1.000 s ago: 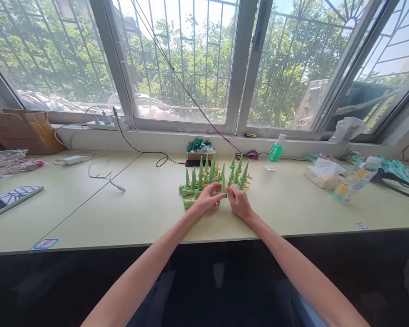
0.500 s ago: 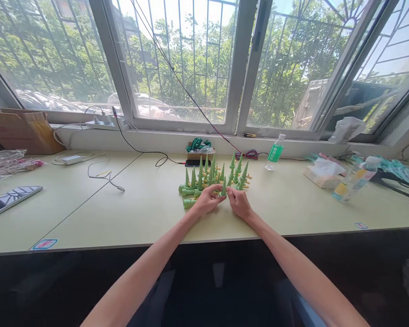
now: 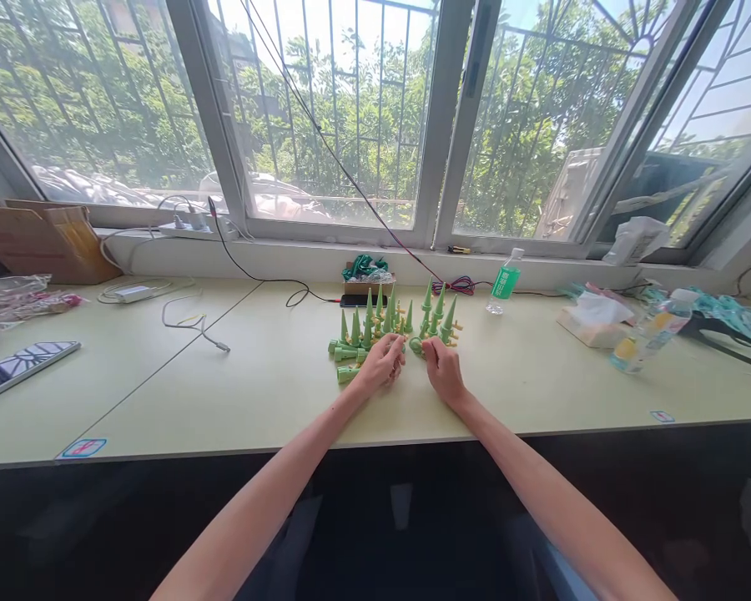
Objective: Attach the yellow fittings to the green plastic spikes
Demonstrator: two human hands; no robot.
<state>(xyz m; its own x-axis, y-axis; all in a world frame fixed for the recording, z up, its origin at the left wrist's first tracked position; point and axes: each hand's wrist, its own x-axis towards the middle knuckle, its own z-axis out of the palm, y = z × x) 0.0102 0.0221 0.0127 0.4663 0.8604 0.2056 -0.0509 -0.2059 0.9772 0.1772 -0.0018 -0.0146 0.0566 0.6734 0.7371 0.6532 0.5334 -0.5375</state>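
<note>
Several green plastic cone-shaped spikes with small yellow valve-like side pieces stand in a cluster (image 3: 369, 327) on the table. Others lie on their sides (image 3: 349, 374) at the cluster's near left. My right hand (image 3: 446, 369) is closed on a green spike (image 3: 415, 345), whose round end shows at the fingertips. My left hand (image 3: 383, 362) is just left of it, fingers curled together in a pinch; whatever they hold, if anything, is too small to make out. A gap separates the two hands. Both forearms reach in over the table's front edge.
Behind the cluster are a dark phone (image 3: 364, 300) and a small box with green wrapping (image 3: 368, 270). A green-labelled bottle (image 3: 506, 282) stands at the back right. Farther right are a tissue box (image 3: 594, 321) and another bottle (image 3: 654, 332). Cables (image 3: 194, 321) and a phone (image 3: 22, 370) lie left.
The green spike has tipped from upright between both hands to showing its round end at my right hand. My left hand has come off it, moved slightly left and curled its fingers.
</note>
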